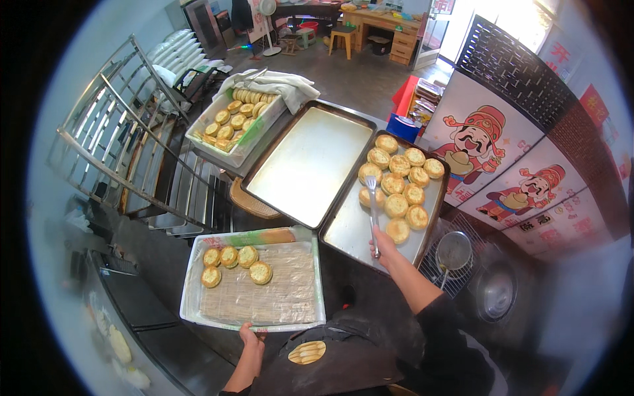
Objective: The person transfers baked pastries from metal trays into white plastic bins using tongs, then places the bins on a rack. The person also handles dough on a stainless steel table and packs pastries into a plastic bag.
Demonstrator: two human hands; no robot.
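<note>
Your left hand (pixel 249 335) grips the near rim of the white tray (pixel 191 290), where five pastries (pixel 229 256) lie. Your right hand (pixel 384 243), fingers clamped on the tongs (pixel 372 210), reaches the right baking tray (pixel 350 231); about eleven cakes (pixel 397 183) remain, I think.

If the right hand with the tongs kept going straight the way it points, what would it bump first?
Probably the round golden pastries on the right metal baking tray. The right hand holds long metal tongs whose tips already sit among them, though the height above them is unclear.
</note>
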